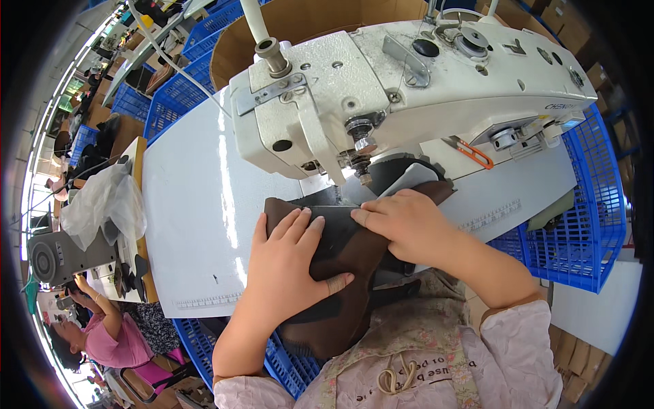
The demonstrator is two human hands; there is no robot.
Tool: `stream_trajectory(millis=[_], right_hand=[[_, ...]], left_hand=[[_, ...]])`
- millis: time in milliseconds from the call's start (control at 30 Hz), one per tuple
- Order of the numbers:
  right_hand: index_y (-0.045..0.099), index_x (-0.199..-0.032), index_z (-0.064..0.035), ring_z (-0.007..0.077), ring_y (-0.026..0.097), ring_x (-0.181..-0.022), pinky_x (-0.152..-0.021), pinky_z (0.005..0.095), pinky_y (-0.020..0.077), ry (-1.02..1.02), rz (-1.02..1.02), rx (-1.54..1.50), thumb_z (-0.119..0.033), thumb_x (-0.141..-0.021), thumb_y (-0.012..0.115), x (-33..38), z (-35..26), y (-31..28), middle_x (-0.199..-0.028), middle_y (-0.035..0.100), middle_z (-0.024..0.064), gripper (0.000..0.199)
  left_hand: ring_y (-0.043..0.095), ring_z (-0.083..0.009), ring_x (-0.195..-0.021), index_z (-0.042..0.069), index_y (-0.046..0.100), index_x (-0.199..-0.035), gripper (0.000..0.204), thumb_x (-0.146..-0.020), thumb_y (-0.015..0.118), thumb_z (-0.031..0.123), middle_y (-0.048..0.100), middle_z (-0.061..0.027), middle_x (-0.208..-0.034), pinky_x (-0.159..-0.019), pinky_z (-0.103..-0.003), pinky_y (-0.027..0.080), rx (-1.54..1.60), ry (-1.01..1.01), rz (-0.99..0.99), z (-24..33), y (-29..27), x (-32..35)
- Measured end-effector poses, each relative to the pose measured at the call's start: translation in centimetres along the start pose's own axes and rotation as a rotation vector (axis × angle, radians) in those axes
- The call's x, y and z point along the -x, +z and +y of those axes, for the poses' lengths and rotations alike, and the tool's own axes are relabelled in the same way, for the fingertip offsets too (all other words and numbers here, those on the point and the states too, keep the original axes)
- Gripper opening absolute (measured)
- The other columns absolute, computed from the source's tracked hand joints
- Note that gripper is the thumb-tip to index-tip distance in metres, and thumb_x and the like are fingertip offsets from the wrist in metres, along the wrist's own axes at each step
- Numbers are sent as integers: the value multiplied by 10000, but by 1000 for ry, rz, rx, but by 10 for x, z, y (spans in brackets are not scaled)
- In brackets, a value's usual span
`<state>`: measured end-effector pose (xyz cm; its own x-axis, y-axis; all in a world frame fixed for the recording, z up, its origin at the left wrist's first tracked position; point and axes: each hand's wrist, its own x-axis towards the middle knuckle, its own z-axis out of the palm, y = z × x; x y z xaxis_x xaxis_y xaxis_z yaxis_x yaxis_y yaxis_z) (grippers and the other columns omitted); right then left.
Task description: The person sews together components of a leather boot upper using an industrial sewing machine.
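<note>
A dark brown piece of leather-like material lies on the white sewing table, its far edge under the needle foot of a white industrial sewing machine. My left hand rests flat on the brown piece, fingers spread, thumb pointing right. My right hand presses its fingers down on the piece's far edge, just before the needle. A lighter grey piece shows behind my right hand.
Blue plastic crates stand at the right, at the back left, and below the table's front edge. An orange-handled snipper lies on the machine bed. At the lower left another person works at a second machine.
</note>
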<state>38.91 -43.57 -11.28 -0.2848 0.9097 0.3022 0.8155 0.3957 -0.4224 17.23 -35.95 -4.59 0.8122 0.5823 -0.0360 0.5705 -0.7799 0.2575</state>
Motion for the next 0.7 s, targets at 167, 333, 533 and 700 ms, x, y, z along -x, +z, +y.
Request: stream_trajectory(millis=[167, 333, 533, 700], right_hand=[[603, -1135, -50, 270, 653, -955, -795, 392, 483, 2, 13, 46, -32, -727, 582, 10, -12, 3, -1061, 662, 157, 409], [581, -1196, -44, 294, 627, -1035, -846, 386, 480, -22, 102, 93, -115, -788, 540, 28, -31, 8, -1140, 629, 197, 416], [628, -1155, -48, 324, 609, -1079, -901, 407, 470, -135, 136, -127, -142, -781, 593, 45, -43, -15, -1216, 606, 153, 388], [663, -1027, -42, 297, 543, -1136, -929, 411, 446, 521, 318, 277, -133, -839, 611, 78, 73, -34, -1233, 585, 123, 215]], left_hand=[[487, -373, -1250, -24, 614, -1175, 799, -602, 800, 501, 564, -211, -1282, -1090, -573, 248, -15, 1, 37, 3, -1, 16], [497, -349, -1244, -44, 484, -1297, 812, -674, 843, 333, 558, -228, -1271, -1082, -444, 322, 489, -272, 525, 2, 17, 45], [563, -208, -1091, -37, 454, -1296, 752, -734, 841, 278, 591, -118, -1186, -955, -333, 447, 1244, -547, 310, -9, 36, 95], [571, -196, -1064, -30, 493, -1246, 727, -701, 866, 275, 608, -109, -1155, -937, -351, 451, 1291, -399, 387, -2, 35, 135]])
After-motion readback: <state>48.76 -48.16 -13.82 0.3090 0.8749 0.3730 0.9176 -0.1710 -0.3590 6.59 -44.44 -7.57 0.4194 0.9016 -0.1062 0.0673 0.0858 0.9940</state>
